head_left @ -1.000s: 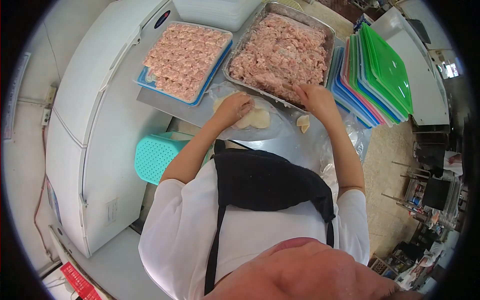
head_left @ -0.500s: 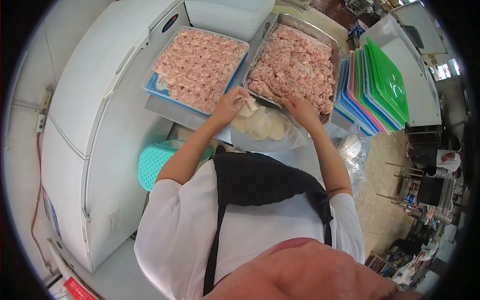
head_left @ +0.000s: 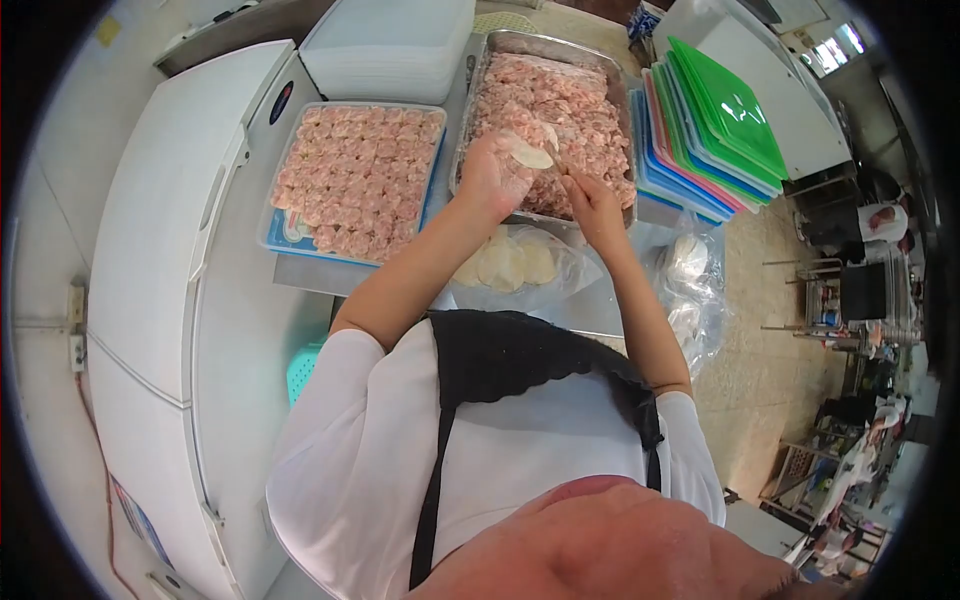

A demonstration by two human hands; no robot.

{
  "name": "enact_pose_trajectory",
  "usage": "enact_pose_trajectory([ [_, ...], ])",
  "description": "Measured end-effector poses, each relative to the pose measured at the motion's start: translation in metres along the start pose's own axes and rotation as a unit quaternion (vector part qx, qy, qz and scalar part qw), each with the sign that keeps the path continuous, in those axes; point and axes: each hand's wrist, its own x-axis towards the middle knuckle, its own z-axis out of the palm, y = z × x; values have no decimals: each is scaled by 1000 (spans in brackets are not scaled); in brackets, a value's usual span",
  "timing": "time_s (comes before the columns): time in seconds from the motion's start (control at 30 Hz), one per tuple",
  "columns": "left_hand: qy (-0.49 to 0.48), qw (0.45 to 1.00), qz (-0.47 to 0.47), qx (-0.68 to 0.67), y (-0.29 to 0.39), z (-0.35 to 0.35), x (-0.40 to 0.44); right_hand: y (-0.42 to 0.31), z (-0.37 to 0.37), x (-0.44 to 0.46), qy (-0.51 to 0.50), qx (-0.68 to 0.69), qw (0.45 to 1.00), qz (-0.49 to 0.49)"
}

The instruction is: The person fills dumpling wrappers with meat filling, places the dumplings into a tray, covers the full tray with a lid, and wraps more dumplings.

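My left hand (head_left: 496,178) is raised over the near left part of the metal tray (head_left: 462,150) of minced meat (head_left: 590,105). A thin pale dumpling wrapper (head_left: 531,155) lies across its fingers. My right hand (head_left: 597,210) is closed round a thin filling stick (head_left: 559,167), its end close to the wrapper; most of the stick is hidden in the fist. Below my hands, a stack of round wrappers (head_left: 502,265) rests in a clear plastic bag (head_left: 565,275). To the left, a shallow plastic tray (head_left: 285,222) holds rows of filled dumplings (head_left: 355,175).
White stacked trays (head_left: 385,50) stand behind the dumplings. Coloured lids (head_left: 725,120) are piled right of the meat tray. Another plastic bag (head_left: 690,290) lies at the table's right edge. A white fridge (head_left: 250,330) borders the left side, with a turquoise basket (head_left: 302,370) below.
My left hand has lifted a wrapper from the stack, moved up and right over the meat tray, and turned palm up. My right hand keeps the stick. The camera view has shifted.
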Motion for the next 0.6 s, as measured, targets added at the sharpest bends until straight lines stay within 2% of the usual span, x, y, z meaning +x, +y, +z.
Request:
enact_pose_trajectory([
  [0.03,14,1000,-5,-16,2,4,-1,-3,-4,-4,21,-67,996,-58],
  [0.13,7,995,-19,-97,2,2,4,-15,-38,-12,-55,-200,976,-63],
  [0.23,87,994,11,-59,0,-11,10,-48,-67,-18,-125,-319,939,-20],
  [0.33,12,999,13,-46,-3,3,4,-46,-56,-17,-72,-274,956,-74],
  [0.43,83,995,46,-23,-4,28,-7,-41,-68,-8,-125,-287,945,-96],
  [0.53,92,995,41,-9,-7,32,-10,-62,-88,-8,-138,-344,925,-80],
  [0.6,-68,995,18,-70,-12,-21,28,-42,-70,-10,-126,-301,939,-110],
])
